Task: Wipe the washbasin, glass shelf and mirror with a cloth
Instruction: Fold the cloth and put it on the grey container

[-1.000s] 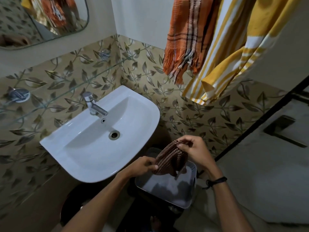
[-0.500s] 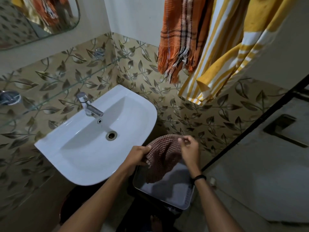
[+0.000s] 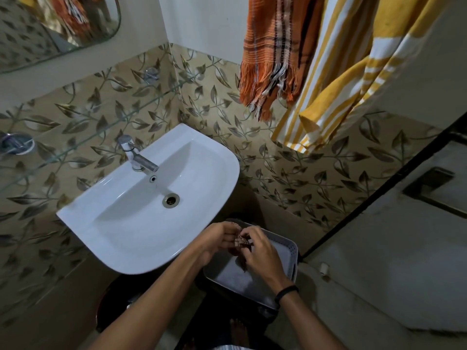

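Note:
A brown checked cloth point(image 3: 239, 245) is bunched small between my two hands, just right of the white washbasin point(image 3: 121, 223) and above a grey basket. My left hand point(image 3: 217, 237) and my right hand point(image 3: 260, 251) both grip the cloth with curled fingers, and most of it is hidden between them. The basin has a chrome tap point(image 3: 137, 157) and a round drain point(image 3: 171, 200). A glass shelf point(image 3: 83, 137) runs along the tiled wall above the basin. A corner of the mirror point(image 3: 58, 24) shows at the top left.
A grey perforated basket point(image 3: 290, 251) stands on a dark stand below my hands. An orange fringed towel point(image 3: 273, 54) and a yellow striped towel point(image 3: 353, 66) hang at the upper right. A door with a black frame point(image 3: 374, 200) lies to the right.
The cloth was spread open between my hands; now it is gathered into a small bunch and my hands have come close together. The view has shifted slightly.

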Tool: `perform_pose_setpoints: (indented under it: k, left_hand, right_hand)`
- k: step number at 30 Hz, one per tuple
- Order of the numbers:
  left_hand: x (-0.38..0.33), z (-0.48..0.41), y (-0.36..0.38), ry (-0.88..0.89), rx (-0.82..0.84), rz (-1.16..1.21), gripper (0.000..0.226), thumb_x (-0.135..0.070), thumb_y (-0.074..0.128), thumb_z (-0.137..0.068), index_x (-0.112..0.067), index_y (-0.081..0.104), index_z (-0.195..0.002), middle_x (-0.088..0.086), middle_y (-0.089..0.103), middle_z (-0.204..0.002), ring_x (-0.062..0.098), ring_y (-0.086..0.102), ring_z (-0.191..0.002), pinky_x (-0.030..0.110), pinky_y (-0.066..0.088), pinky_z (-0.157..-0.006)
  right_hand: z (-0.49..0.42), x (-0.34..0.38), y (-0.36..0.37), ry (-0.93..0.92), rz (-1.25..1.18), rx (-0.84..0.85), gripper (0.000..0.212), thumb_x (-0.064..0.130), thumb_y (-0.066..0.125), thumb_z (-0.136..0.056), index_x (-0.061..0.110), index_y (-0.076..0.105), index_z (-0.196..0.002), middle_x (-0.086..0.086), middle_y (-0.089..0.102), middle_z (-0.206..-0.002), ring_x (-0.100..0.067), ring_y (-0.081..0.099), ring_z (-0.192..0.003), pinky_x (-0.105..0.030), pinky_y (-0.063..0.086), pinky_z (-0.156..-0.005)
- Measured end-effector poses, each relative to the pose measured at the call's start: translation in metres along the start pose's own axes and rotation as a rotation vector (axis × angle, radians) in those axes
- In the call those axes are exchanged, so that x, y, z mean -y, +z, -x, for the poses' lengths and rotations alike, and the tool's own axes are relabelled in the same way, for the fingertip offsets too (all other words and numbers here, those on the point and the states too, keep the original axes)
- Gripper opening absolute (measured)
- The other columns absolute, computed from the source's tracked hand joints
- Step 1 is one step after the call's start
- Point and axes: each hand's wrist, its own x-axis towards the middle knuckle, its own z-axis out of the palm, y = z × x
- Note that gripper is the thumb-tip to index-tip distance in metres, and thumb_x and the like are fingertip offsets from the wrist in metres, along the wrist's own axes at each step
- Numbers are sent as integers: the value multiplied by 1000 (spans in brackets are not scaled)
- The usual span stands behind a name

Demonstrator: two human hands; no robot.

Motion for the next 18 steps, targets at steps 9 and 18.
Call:
perform_pose_setpoints:
  k: [9,18]
  left_hand:
    - [-8,12,-43,403,-232,-234,30,-1,68,-81,-26,74,-98,7,70,-114,11,65,-97,29,50,-85]
    - [8,0,-29,570,155,-162,24,-14,71,-91,-5,67,-112,17,70,-114,34,64,-110,44,50,-98]
  right_hand:
    - [-26,13,-36,78,-522,-88,36,-17,58,-86,17,69,-91,4,69,-93,-3,66,-90,-19,50,-82]
    - [-35,22,-76,62,-761,9,31,-12,60,-91,9,60,-113,2,69,-105,-4,67,-98,-18,51,-87]
